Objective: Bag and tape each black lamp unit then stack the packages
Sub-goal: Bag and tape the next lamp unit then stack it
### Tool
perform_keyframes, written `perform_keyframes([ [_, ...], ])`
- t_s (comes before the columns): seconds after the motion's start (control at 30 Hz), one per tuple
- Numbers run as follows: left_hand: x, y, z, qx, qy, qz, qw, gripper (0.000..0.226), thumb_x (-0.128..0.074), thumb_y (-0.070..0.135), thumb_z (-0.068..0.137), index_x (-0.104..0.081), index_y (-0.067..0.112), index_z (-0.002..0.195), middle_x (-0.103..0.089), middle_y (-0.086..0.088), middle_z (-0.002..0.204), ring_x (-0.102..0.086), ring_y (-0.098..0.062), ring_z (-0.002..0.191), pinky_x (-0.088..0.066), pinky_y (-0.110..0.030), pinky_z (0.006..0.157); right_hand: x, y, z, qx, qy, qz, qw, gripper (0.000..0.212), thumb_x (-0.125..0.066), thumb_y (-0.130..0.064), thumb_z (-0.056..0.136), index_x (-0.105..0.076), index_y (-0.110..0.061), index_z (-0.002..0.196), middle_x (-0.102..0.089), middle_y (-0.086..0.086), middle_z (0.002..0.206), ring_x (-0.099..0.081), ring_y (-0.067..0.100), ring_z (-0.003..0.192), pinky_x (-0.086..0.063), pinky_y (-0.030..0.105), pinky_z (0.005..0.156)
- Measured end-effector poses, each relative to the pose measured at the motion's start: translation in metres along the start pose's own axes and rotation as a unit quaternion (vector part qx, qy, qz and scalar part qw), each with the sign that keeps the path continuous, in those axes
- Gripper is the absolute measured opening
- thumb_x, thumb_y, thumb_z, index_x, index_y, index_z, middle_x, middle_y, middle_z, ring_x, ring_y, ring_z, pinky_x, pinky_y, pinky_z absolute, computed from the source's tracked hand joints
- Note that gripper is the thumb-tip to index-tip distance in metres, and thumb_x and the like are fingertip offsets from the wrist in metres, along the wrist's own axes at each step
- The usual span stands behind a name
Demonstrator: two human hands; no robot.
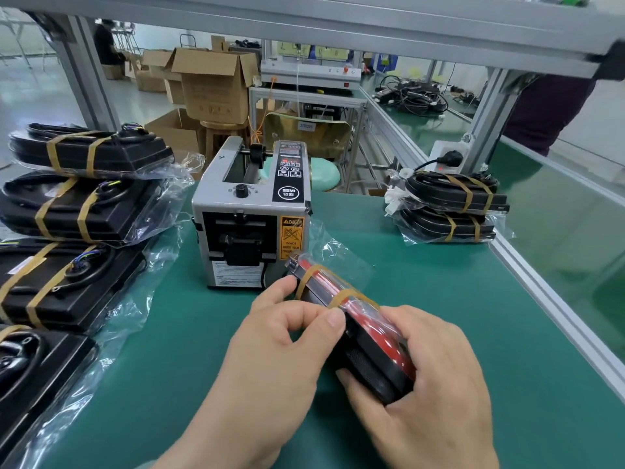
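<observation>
Low in the centre of the frame, we are holding a bagged lamp unit [363, 336] between both hands, tilted so its far end is pointing up toward the tape dispenser [250, 214] just behind it; whether it is touching the green mat [456, 316] we cannot tell. Our left hand [280, 346] is pinching thumb and forefinger on the near tape band [341, 297], pressing its end onto the clear bag [338, 252]. Our right hand [439, 384] is curling its fingers round the unit's lower end and gripping it. A far band [306, 277] is already wrapping the other end. We are judging the risk to lie in the tape: if the thumb lifts before the end sticks, the band could spring loose or crease over slack plastic. The loose bag mouth is lying close to the dispenser's front and could snag there. A pile of taped packages [453, 211] is sitting at the upper right, and more packages [77, 204] are lying down the left edge.
</observation>
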State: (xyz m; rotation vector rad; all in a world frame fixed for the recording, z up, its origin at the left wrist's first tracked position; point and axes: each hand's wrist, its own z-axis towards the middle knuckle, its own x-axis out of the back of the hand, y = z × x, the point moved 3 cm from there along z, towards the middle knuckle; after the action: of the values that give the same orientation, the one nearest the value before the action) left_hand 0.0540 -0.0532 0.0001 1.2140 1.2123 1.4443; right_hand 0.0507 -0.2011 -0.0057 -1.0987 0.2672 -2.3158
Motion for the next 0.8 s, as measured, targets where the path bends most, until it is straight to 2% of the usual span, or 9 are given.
perform_keyframes([
  [0.1, -0.0031, -0.0027, -0.0011, 0.0, 0.014, -0.017, 1.0, 0.015, -0.063, 0.035, 0.078, -0.076, 0.031, 0.071, -0.049, 0.02, 0.13, -0.021, 0.03, 0.123, -0.026, -0.01, 0.092, -0.0007, -0.0008, -0.0007, 0.0, 0.002, -0.002, 1.0, 0.059, -0.078, -0.039, 0.05, -0.07, -0.01, 0.101, -0.067, 0.004, 0.1, -0.064, 0.032, 0.088, -0.051, 0.043, 0.073],
  [0.27, -0.0069, -0.0032, -0.0021, 0.0, 0.023, -0.012, 1.0, 0.016, -0.063, 0.035, 0.076, -0.076, 0.03, 0.069, -0.044, 0.012, 0.141, -0.02, 0.029, 0.125, -0.025, -0.012, 0.096, -0.0006, -0.0012, -0.0015, -0.004, 0.006, -0.005, 1.0, 0.06, -0.079, -0.039, 0.05, -0.069, -0.011, 0.102, -0.067, 0.002, 0.1, -0.063, 0.03, 0.089, -0.051, 0.042, 0.074],
  [0.47, -0.0082, -0.0029, -0.0026, -0.009, 0.043, 0.003, 0.999, 0.017, -0.06, 0.041, 0.072, -0.075, 0.033, 0.069, -0.04, 0.018, 0.142, -0.023, 0.029, 0.123, -0.024, -0.008, 0.093, -0.0007, -0.0005, -0.0018, -0.006, -0.001, -0.004, 1.0, 0.062, -0.078, -0.04, 0.049, -0.069, -0.011, 0.103, -0.066, 0.003, 0.101, -0.063, 0.03, 0.09, -0.051, 0.042, 0.075],
  [0.63, -0.0093, -0.0018, -0.004, -0.009, 0.084, 0.026, 0.996, 0.011, -0.061, 0.045, 0.066, -0.071, 0.044, 0.069, -0.042, 0.024, 0.138, -0.034, 0.019, 0.125, -0.018, 0.009, 0.085, -0.0009, 0.0003, -0.0022, -0.012, -0.009, -0.005, 1.0, 0.062, -0.078, -0.042, 0.051, -0.068, -0.012, 0.104, -0.066, 0.002, 0.102, -0.062, 0.029, 0.091, -0.051, 0.042, 0.076],
  [0.8, -0.0095, -0.0023, -0.0037, -0.014, 0.088, 0.043, 0.995, 0.01, -0.063, 0.048, 0.062, -0.07, 0.046, 0.067, -0.043, 0.027, 0.135, -0.036, 0.01, 0.128, -0.02, -0.001, 0.089, -0.0016, -0.0002, -0.0023, -0.018, -0.005, -0.001, 1.0, 0.06, -0.077, -0.043, 0.053, -0.068, -0.013, 0.104, -0.066, 0.001, 0.103, -0.062, 0.028, 0.092, -0.05, 0.042, 0.076],
])
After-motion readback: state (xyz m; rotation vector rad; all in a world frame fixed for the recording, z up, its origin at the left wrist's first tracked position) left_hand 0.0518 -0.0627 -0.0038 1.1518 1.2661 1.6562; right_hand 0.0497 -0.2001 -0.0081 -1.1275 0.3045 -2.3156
